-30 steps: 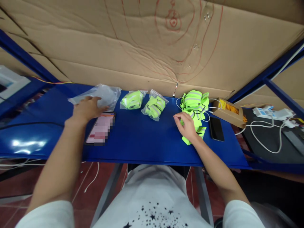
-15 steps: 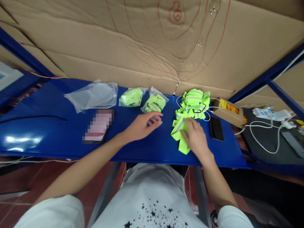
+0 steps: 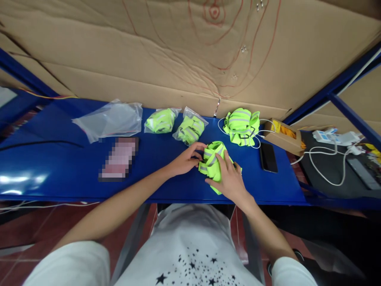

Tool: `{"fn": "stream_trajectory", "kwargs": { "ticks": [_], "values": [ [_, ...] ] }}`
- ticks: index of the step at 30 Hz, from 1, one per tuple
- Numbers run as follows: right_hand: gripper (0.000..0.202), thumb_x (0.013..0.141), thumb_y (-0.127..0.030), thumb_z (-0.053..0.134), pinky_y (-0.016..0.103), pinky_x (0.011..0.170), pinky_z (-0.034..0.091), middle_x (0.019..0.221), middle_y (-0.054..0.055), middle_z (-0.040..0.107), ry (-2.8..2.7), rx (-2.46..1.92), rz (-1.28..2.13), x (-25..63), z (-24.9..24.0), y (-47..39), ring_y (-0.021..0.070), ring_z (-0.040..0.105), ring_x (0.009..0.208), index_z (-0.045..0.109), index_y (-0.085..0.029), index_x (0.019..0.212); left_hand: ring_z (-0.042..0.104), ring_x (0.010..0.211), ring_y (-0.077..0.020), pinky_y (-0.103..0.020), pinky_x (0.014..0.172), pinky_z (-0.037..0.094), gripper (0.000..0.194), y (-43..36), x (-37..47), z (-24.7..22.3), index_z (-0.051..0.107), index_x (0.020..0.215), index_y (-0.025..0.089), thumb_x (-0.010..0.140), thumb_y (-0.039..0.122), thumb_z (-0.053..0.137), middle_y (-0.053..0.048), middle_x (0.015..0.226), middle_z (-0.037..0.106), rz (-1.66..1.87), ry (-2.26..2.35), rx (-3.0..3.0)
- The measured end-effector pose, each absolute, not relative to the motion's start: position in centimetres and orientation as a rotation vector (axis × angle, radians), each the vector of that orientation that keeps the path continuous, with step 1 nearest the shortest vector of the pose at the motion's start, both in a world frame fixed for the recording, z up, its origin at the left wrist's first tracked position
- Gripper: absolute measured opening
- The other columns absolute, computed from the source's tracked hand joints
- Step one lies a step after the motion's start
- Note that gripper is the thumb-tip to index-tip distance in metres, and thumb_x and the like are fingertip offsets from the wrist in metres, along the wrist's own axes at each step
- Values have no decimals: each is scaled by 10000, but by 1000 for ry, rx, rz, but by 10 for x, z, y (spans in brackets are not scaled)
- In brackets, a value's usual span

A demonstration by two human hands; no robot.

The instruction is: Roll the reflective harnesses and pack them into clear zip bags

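Observation:
A bundle of neon yellow-green reflective strap (image 3: 213, 153) with grey stripes lies near the table's front, between my two hands. My left hand (image 3: 188, 160) grips its left edge with curled fingers; a small dark piece shows by the fingertips. Over its right side, my right hand (image 3: 230, 178) wraps the strap with thumb and fingers. Just behind my left hand is a clear bag packed with the same kind of strap (image 3: 190, 129), and a second packed bag (image 3: 160, 121) sits left of it. A larger loose pile of reflective strap (image 3: 241, 124) is farther back on the right.
Flat clear plastic bags (image 3: 114, 121) lie at the back left, with a phone (image 3: 119, 159) in front of them. A dark phone (image 3: 268, 157), white cable (image 3: 220, 125) and an open cardboard box (image 3: 282, 137) are on the right. A cardboard wall (image 3: 166, 59) closes the back.
My right hand has drawn the strap bundle left and away from the larger pile. My left hand has moved right and now takes hold of the bundle's left edge.

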State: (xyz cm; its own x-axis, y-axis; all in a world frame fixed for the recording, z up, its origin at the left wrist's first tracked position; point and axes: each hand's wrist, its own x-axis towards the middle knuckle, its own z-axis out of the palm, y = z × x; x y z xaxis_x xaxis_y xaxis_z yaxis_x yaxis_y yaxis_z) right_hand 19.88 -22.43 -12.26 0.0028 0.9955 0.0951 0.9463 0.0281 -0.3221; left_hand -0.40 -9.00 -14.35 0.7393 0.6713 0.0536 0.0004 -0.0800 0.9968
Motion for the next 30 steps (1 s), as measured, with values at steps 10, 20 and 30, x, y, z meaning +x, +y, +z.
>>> {"fn": "stream_trajectory", "kwargs": {
  "ticks": [10, 20, 30],
  "values": [
    [417, 885, -507, 702, 402, 904, 608, 1211, 102, 755, -1292, -1540, 952, 261, -112, -191, 295, 727, 1135, 713, -205, 1172, 276, 1559, -340, -540, 1269, 321, 777, -114, 1, -110, 370, 1481, 191, 767, 112, 666, -189, 1620, 292, 589, 594, 2351],
    [624, 787, -450, 801, 409, 874, 616, 1391, 129, 644, -1274, -1798, 543, 301, -92, -214, 297, 656, 1207, 626, -221, 1341, 326, 1540, -321, -528, 1254, 270, 739, -148, 20, -87, 336, 1568, 139, 891, 243, 612, -180, 1642, 385, 432, 593, 2762],
    [571, 1083, -380, 400, 545, 1242, 383, 1660, 94, 417, -2046, -1662, 303, 211, -90, -257, 296, 399, 1543, 299, -296, 1639, 530, 1296, -440, -537, 992, 492, 784, -133, 40, -100, 432, 1475, 105, 777, 279, 744, -241, 1447, 514, 137, 718, 2717]
  ]
}}
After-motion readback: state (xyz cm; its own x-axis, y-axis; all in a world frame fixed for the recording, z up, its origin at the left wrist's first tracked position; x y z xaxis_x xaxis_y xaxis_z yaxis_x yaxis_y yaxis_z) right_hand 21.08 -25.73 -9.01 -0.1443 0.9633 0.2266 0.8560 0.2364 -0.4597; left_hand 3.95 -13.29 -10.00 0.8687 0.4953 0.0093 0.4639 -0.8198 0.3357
